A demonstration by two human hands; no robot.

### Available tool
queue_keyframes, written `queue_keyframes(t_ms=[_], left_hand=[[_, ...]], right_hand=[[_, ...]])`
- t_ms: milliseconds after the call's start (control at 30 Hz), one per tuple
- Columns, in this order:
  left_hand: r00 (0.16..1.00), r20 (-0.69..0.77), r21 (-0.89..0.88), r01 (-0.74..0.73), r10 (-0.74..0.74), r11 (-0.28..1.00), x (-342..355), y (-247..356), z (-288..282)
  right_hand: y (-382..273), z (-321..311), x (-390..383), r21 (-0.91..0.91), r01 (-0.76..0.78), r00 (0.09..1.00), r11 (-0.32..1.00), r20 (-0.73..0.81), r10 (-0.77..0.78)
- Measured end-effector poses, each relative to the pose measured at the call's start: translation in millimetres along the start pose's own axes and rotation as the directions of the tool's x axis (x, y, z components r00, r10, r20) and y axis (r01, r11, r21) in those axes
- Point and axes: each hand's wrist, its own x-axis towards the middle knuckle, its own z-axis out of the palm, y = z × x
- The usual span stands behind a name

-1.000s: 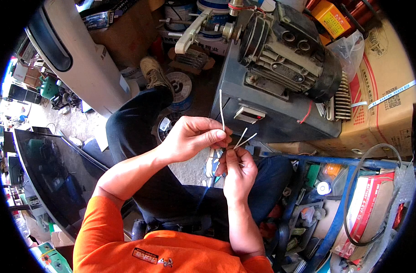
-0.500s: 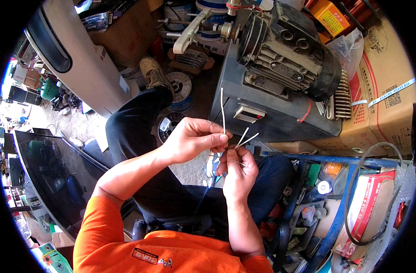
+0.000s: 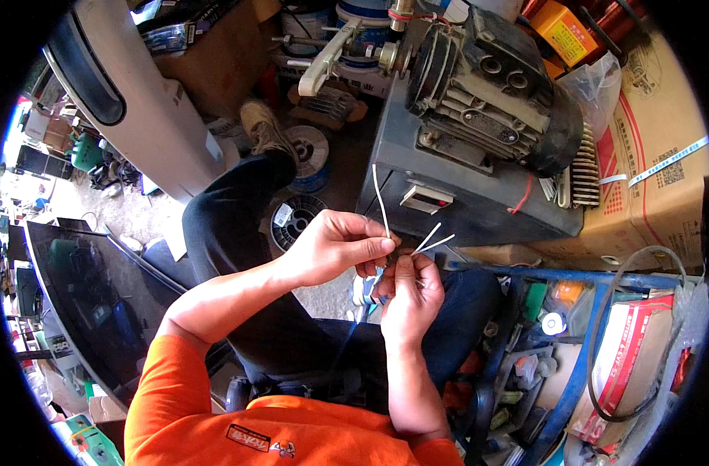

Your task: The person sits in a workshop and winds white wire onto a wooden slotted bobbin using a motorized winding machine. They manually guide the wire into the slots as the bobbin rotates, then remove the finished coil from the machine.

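Note:
My left hand [image 3: 340,248] is closed, its thumb and forefinger pinching a thin white cord [image 3: 381,198] that sticks up from the fingertips, slightly curved. Close beside it on the right, my right hand [image 3: 411,299] pinches a second stretch of white cord. Two short white ends [image 3: 432,241] fan out up and to the right from its fingertips. Both hands nearly touch above my lap, in front of a grey metal box. Whether the cord pieces join between the fingers is hidden.
An electric motor [image 3: 494,101] sits on the grey box [image 3: 478,213]. To the right, a blue metal frame [image 3: 583,353] holds assorted small parts beside a large cardboard carton [image 3: 665,202]. Wire spools [image 3: 296,217] stand by my foot. At left are a dark curved panel [image 3: 98,303] and a pale cabinet [image 3: 133,101].
Both hands have shifted slightly down and to the right. The two short cord ends now lean further right and spread at a lower angle. Each hand keeps its pinch.

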Motion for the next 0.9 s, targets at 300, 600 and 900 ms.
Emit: queue_keyframes(t_ms=[300, 600, 900], left_hand=[[0.989, 0.140, 0.008, 0.041, -0.042, 0.999, 0.1, -3.6, -1.5], [0.950, -0.138, -0.107, -0.294, 0.278, 0.950, 3.0, 17.3, -19.4], [0.974, -0.154, -0.211, -0.196, 0.166, 0.958, -1.6, 19.1, -21.0]], right_hand=[[1.5, 0.2, -0.2, -0.029, 0.012, 1.000, 1.000, -0.017, -0.013], [12.6, -4.7, -1.6, -0.087, -0.036, 0.998, 0.996, 0.055, 0.041], [20.8, -6.4, 4.1, -0.122, -0.113, 0.987, 0.986, 0.097, 0.125]])
